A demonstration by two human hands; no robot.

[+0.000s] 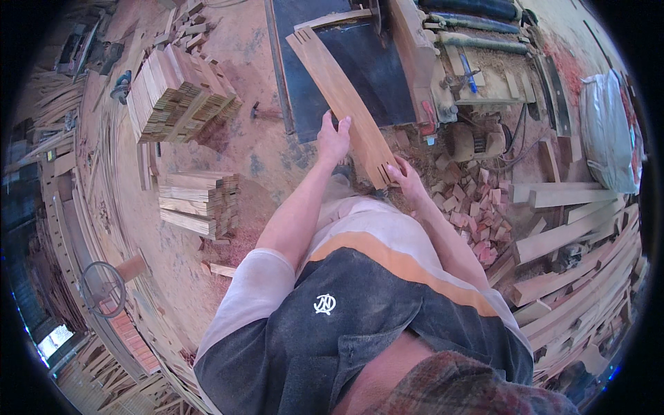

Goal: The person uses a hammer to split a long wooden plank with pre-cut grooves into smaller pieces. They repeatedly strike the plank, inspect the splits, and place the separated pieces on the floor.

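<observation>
A long flat wooden board [349, 104] slants from the far left toward me, with narrow slots cut into both its ends. My left hand [334, 138] grips its left edge, nearer my end than the far one; some of those fingers are hidden. At the near end, my right hand [407, 176] is closed on the board's right corner. Beneath the board's far part lies the dark flat top [301, 86] of a machine. Another pale wooden strip [333, 19] rests across that top at the back.
A wooden fence [415, 52] borders the machine top on the right. Stacked wooden blocks [176, 90] and a lower stack [197, 200] stand to the left. A hammer [266, 113] is near the machine. Offcuts [477, 207] and long timbers [567, 232] lie at the right.
</observation>
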